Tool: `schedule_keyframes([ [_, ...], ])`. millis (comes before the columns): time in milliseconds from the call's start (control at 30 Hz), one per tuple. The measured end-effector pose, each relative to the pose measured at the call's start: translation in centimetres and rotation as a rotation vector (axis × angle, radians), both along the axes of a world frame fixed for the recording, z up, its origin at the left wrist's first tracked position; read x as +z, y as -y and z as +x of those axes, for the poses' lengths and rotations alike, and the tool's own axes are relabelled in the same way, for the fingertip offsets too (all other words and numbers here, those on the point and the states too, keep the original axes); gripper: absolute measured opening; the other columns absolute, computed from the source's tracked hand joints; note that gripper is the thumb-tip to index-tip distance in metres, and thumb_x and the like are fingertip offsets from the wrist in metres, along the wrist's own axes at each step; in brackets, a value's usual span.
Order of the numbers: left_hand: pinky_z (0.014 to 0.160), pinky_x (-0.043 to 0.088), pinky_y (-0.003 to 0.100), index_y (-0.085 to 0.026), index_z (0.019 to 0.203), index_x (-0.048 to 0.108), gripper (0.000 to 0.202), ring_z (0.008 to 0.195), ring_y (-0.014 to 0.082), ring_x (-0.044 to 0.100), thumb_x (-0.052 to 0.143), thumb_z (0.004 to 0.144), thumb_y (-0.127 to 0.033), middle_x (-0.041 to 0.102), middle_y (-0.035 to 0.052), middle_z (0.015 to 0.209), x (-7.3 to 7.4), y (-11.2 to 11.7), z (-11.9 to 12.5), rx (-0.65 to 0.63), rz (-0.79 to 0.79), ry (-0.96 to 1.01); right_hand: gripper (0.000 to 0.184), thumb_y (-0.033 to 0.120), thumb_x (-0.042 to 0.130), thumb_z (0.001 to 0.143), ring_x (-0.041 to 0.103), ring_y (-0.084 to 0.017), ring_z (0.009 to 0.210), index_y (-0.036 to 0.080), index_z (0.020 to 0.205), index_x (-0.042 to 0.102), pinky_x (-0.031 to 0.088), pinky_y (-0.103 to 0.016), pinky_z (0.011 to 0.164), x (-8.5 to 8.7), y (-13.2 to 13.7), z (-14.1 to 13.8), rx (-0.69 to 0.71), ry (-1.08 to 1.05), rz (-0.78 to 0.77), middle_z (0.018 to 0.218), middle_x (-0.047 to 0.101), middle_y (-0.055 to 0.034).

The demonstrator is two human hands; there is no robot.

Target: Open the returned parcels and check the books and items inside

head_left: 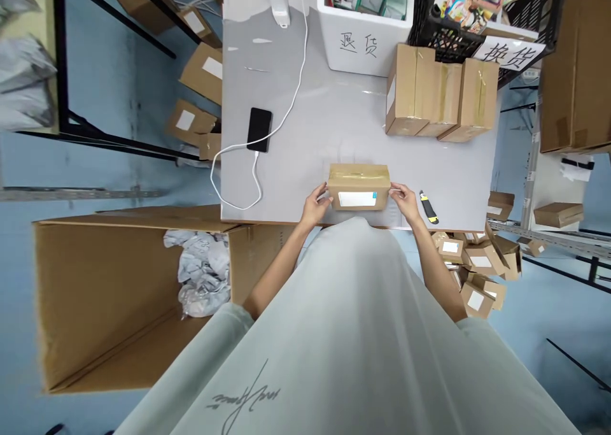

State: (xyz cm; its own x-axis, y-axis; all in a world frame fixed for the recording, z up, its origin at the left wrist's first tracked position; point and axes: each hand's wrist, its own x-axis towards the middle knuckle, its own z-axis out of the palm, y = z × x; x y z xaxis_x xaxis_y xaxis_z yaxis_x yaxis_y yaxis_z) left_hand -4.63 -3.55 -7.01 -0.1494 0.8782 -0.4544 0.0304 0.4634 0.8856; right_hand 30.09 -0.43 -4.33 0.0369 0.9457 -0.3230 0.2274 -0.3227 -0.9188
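Observation:
A small taped cardboard box (358,185) with a white label on its near face sits on the grey table (334,123) close to the front edge. My left hand (316,204) grips the box's left end, fingers curled around it. My right hand (405,199) grips its right end the same way. Both hands hold the box between them.
A yellow-black utility knife (428,206) lies right of my right hand. A black phone (259,129) on a white cable lies to the left. Taped boxes (439,97), a white bin (365,37) and a black crate (482,14) stand at the back. A large open carton (119,295) sits left, small parcels (477,269) on the floor right.

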Motion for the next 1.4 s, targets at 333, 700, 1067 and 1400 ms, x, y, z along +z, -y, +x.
schedule_keyframes([
  [333, 0.13, 0.052, 0.053, -0.016, 0.146, 0.074, 0.055, 0.147, 0.0325, 0.07, 0.079, 0.092, -0.026, 0.072, 0.0202, 0.16, -1.6, -5.6, 2.0, 0.026, 0.01, 0.009, 0.07, 0.041, 0.085, 0.081, 0.081, -0.034, 0.12, 0.014, 0.146, 0.079, 0.061, -0.058, 0.12, -2.8, -6.3, -0.9, 0.062, 0.119, -0.123, 0.141, 0.083, -0.0172],
  [700, 0.135, 0.048, 0.056, -0.019, 0.144, 0.073, 0.064, 0.154, 0.0348, 0.065, 0.085, 0.082, -0.029, 0.069, 0.0183, 0.164, -1.7, -1.6, 1.8, -0.082, -0.01, 0.022, 0.077, 0.06, 0.088, 0.079, 0.072, -0.036, 0.144, 0.022, 0.145, 0.081, 0.05, -0.057, 0.133, -3.3, 0.3, -1.4, 0.056, -0.039, -0.098, 0.154, 0.079, -0.0114],
  [1067, 0.122, 0.06, 0.049, -0.019, 0.141, 0.079, 0.053, 0.125, 0.0297, 0.075, 0.084, 0.092, -0.039, 0.068, 0.0122, 0.126, -0.2, 1.1, -0.9, -0.015, 0.07, -0.176, 0.053, 0.063, 0.073, 0.098, 0.08, -0.038, 0.118, 0.021, 0.124, 0.089, 0.059, -0.057, 0.121, -0.5, 1.5, -1.2, 0.087, 0.217, 0.011, 0.123, 0.084, -0.0157],
  [1400, 0.117, 0.061, 0.048, -0.018, 0.137, 0.081, 0.056, 0.113, 0.028, 0.075, 0.086, 0.086, -0.039, 0.074, 0.0125, 0.121, -1.0, -1.9, -1.5, -0.039, 0.025, -0.146, 0.049, 0.055, 0.082, 0.092, 0.081, -0.037, 0.112, 0.018, 0.124, 0.088, 0.06, -0.057, 0.12, -2.0, -1.3, -1.4, 0.068, 0.256, -0.054, 0.118, 0.087, -0.0148],
])
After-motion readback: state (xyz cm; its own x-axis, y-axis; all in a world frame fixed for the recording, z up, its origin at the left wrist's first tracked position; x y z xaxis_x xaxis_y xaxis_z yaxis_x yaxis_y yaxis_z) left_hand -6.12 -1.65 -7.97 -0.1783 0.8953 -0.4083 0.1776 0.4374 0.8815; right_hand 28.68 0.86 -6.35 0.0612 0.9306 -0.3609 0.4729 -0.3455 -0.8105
